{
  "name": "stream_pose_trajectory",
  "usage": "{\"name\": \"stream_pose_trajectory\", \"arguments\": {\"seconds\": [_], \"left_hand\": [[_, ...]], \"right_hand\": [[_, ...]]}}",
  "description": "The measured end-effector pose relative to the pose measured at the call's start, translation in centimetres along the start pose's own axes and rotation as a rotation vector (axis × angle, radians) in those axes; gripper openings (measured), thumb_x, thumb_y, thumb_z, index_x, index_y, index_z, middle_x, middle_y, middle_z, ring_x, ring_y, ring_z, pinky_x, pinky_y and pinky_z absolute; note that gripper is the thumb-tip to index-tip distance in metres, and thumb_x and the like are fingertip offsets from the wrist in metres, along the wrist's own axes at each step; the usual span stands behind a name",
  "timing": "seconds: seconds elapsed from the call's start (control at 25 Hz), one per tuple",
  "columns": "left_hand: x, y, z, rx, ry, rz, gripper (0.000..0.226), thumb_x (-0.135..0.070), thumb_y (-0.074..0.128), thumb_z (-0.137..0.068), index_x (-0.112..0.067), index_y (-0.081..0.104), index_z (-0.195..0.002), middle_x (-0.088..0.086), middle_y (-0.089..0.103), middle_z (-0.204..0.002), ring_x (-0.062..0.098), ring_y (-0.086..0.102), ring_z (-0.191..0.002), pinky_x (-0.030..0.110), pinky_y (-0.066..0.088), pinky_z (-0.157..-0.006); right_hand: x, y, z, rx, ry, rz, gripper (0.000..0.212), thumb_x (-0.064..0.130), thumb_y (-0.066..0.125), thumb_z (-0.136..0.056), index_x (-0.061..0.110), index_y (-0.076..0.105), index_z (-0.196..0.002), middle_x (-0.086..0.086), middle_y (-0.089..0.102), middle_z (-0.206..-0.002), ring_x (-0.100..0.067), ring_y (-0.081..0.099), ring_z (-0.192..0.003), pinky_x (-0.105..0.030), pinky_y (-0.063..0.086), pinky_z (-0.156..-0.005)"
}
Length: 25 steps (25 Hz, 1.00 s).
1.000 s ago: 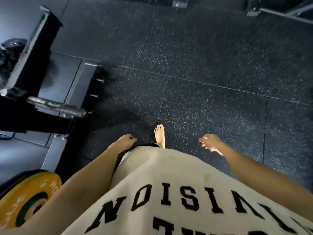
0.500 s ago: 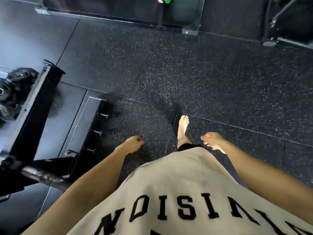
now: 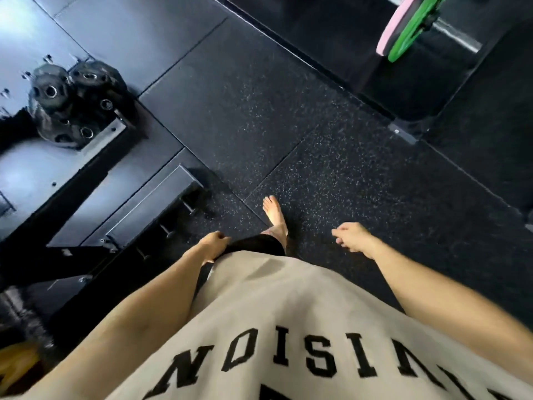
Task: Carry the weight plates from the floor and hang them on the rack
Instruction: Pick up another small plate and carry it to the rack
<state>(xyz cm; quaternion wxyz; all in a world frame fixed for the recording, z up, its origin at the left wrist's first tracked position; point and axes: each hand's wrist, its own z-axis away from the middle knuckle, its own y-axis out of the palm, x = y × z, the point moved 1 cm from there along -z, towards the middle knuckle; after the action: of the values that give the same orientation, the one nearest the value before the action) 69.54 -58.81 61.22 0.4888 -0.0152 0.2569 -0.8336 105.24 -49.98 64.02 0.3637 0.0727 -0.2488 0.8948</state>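
Both hands empty: left hand [image 3: 212, 244] loosely curled by shorts, right hand [image 3: 352, 236] relaxed, grasping nothing. Bare foot [image 3: 274, 213] on rubber floor [image 3: 288, 125]. Black plates [image 3: 67, 102] clustered at rack base, far left. Green plate [image 3: 409, 24] on bar, far right. Carrying apparently unfinished.
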Motion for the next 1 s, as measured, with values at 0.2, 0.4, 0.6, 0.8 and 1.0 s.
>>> {"name": "stream_pose_trajectory", "arguments": {"seconds": [0.2,0.4,0.6,0.8,1.0], "left_hand": [[-8.3,-8.2,-7.5,0.078,0.032,-0.009,0.029,-0.033,0.052,-0.098,-0.010,0.061,-0.114,0.010,0.063,-0.112,0.031,0.063,-0.106,0.039,0.054,-0.088],[-15.3,-22.0,-13.5,-0.028,0.013,0.210,0.026,-0.029,0.048,-0.100,-0.011,0.058,-0.116,0.013,0.062,-0.104,0.031,0.062,-0.091,0.036,0.054,-0.078],[-18.3,-32.2,-18.7,-0.092,-0.041,0.449,0.012,-0.024,0.048,-0.100,-0.013,0.052,-0.104,0.009,0.059,-0.093,0.022,0.057,-0.075,0.032,0.048,-0.066],[-18.8,-41.4,-24.6,-0.042,-0.149,0.452,0.023,-0.033,0.047,-0.100,-0.016,0.055,-0.113,0.009,0.063,-0.098,0.022,0.059,-0.081,0.035,0.051,-0.072],[-18.4,-52.5,-27.8,-0.250,-0.263,0.758,0.025,-0.029,0.051,-0.100,-0.009,0.058,-0.114,0.009,0.062,-0.100,0.024,0.059,-0.085,0.030,0.050,-0.070]], "right_hand": [[13.9,-5.4,-8.5,0.024,-0.038,0.220,0.015,0.027,0.058,-0.096,0.014,0.061,-0.088,-0.007,0.065,-0.087,-0.015,0.053,-0.068,-0.025,0.036,-0.053],[33.1,-9.7,-15.2,-0.003,-0.161,0.364,0.020,0.026,0.060,-0.095,0.008,0.069,-0.098,-0.011,0.070,-0.096,-0.020,0.057,-0.078,-0.029,0.044,-0.072],[52.3,-9.2,-21.6,0.070,-0.329,0.578,0.016,0.032,0.059,-0.094,0.019,0.067,-0.089,-0.006,0.071,-0.096,-0.022,0.062,-0.089,-0.036,0.048,-0.086],[70.0,-5.6,-27.9,0.189,-0.413,0.826,0.018,0.034,0.057,-0.096,0.019,0.066,-0.100,-0.002,0.067,-0.099,-0.021,0.061,-0.097,-0.035,0.046,-0.090],[89.2,0.3,-29.8,0.297,-0.549,1.023,0.022,0.031,0.055,-0.099,0.014,0.064,-0.110,-0.006,0.065,-0.105,-0.021,0.059,-0.097,-0.033,0.046,-0.087]]}}
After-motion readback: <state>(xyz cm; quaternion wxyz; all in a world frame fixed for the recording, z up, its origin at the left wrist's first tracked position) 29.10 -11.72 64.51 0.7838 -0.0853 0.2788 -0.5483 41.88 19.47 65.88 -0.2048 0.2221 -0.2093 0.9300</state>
